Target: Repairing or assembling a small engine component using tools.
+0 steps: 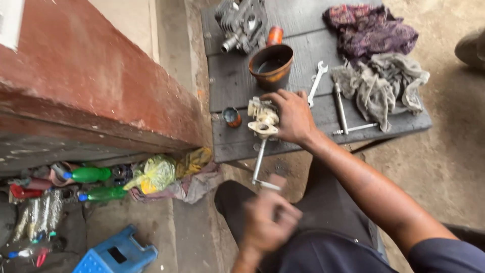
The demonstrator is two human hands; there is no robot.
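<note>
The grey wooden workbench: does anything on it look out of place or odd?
On the grey wooden workbench, the right hand holds a cream metal carburettor-like part at the front edge, and a silver T-handle tool sticks out past it. Crumpled rags lie loosely among tools. The left hand is blurred.

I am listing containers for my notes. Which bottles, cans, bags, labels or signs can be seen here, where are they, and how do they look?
Two green plastic bottles with blue caps, lying on the ground, left.
Yellow-green plastic bag, crumpled, beside the bottles.
Small can, orange-sided, standing on the dark board left of the right hand.
Orange cylinder behind the brown bowl.
White sheet corner, top left; blurred.
</note>
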